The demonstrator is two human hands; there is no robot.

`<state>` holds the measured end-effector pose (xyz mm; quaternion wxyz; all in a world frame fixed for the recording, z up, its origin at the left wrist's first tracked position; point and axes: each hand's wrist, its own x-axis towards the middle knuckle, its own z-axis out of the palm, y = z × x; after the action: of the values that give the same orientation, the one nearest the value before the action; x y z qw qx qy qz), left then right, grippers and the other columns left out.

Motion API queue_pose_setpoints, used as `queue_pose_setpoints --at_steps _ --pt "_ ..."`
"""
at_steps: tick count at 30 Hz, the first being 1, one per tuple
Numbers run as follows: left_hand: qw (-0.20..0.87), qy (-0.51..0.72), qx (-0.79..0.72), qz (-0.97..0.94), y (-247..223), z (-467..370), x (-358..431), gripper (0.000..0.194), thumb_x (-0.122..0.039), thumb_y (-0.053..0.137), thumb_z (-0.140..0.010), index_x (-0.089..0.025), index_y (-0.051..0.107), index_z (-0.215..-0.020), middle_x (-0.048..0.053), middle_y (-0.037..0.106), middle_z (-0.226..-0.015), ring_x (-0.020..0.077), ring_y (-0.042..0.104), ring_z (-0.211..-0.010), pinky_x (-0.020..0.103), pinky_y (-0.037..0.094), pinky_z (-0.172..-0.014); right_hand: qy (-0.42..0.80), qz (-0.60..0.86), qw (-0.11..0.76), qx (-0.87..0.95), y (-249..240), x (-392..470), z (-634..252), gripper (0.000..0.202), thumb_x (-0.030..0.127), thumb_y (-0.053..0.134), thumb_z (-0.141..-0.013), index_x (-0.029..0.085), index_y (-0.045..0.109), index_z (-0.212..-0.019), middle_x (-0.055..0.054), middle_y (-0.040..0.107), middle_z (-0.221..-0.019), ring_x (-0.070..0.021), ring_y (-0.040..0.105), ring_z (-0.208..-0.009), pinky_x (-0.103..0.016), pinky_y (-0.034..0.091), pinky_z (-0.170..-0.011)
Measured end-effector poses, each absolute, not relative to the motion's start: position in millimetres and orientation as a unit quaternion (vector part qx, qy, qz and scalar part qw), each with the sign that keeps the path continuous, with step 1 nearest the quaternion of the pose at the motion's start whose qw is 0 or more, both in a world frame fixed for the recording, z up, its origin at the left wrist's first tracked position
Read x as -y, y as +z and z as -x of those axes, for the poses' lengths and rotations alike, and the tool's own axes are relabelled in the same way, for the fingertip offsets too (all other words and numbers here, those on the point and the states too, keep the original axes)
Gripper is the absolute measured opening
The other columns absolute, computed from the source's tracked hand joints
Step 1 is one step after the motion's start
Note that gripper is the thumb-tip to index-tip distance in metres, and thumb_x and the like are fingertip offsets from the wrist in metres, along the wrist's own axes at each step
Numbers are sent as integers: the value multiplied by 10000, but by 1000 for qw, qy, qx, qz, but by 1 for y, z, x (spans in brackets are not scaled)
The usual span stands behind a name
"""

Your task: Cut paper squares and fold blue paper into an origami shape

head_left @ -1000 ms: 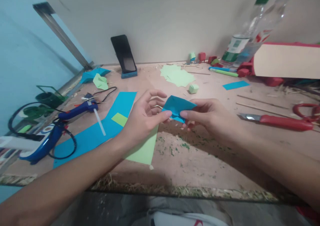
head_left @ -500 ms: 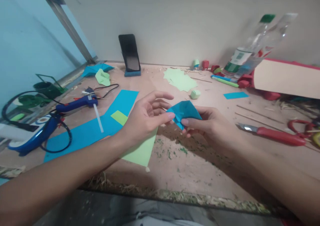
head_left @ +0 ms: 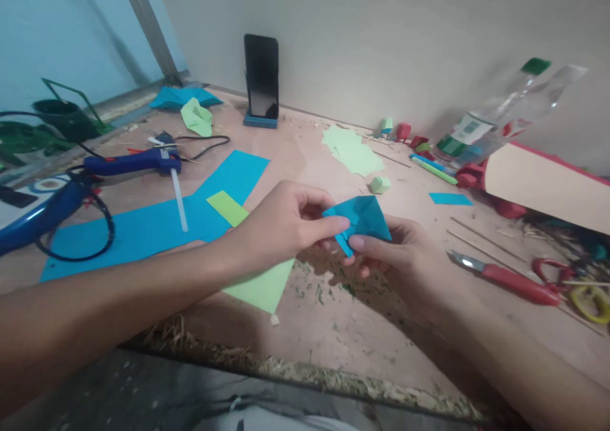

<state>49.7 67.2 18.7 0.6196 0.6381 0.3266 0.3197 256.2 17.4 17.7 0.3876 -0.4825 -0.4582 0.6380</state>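
Between my hands, above the table, is a small piece of folded blue paper with creases and angled flaps. My left hand pinches its left corner, thumb on top and the other fingers curled behind. From the right, my right hand grips the lower edge with the thumb in front; its other fingers are partly hidden under the paper. Below my left forearm lie a light green sheet and a large blue sheet, with a small yellow-green strip on the blue one.
A blue glue gun with a glue stick lies at left. A phone stands at the back. Light green paper pieces lie behind my hands. At right are a red-handled cutter, scissors, and plastic bottles.
My left fingers have closed further onto the blue paper, and its left side is now pinched. The camera view has tilted and shifted slightly.
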Motion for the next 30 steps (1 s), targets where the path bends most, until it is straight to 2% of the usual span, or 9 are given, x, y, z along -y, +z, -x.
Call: queue_pose_setpoints --at_steps 3,7,12,17,22,26,30 --pt "605 320 -331 -650 19 -50 -70 200 -280 735 -886 -172 756 -719 38 717 -634 159 671 -575 231 499 -499 654 472 370 461 18 -17 -259 212 326 860 -834 211 823 -1009 -74 803 -985 -176 726 -762 -251 566 -609" --pt "601 299 -332 -663 19 -50 -72 191 -258 723 -858 -169 762 -692 45 711 -614 155 648 -538 233 490 -482 616 479 369 505 16 -15 -262 245 381 822 -880 217 825 -1062 -77 801 -985 -207 735 -821 -290 607 -665" --pt "598 297 -335 -664 19 -49 -73 204 -263 727 -848 -173 750 -667 40 695 -598 160 643 -534 239 499 -482 573 492 394 524 14 -15 -263 193 393 811 -894 214 815 -966 -56 790 -923 -195 718 -782 -290 599 -676" --pt "595 308 -319 -670 17 -47 -75 189 -292 730 -869 -180 781 -726 50 735 -666 168 675 -583 249 521 -527 601 476 397 505 16 -15 -263 132 326 785 -926 224 811 -1006 -32 788 -861 -163 726 -743 -258 580 -684" --pt "588 338 -312 -665 17 -46 -76 165 -267 711 -870 -179 806 -768 54 741 -672 184 682 -595 265 521 -534 604 486 395 492 17 -16 -261 155 357 819 -892 206 798 -918 -39 778 -827 -173 728 -727 -270 584 -672" --pt "574 349 -317 -669 20 -47 -74 187 -243 697 -873 -177 800 -731 37 717 -642 156 653 -596 229 488 -528 590 498 397 496 17 -16 -260 162 352 858 -850 212 794 -901 -30 774 -871 -166 714 -752 -259 600 -680" --pt "596 322 -311 -667 22 -47 -72 171 -244 704 -888 -158 809 -784 39 731 -680 145 654 -620 216 506 -546 568 505 415 500 17 -15 -258 186 392 838 -875 210 798 -873 -17 743 -822 -145 664 -730 -234 602 -651"
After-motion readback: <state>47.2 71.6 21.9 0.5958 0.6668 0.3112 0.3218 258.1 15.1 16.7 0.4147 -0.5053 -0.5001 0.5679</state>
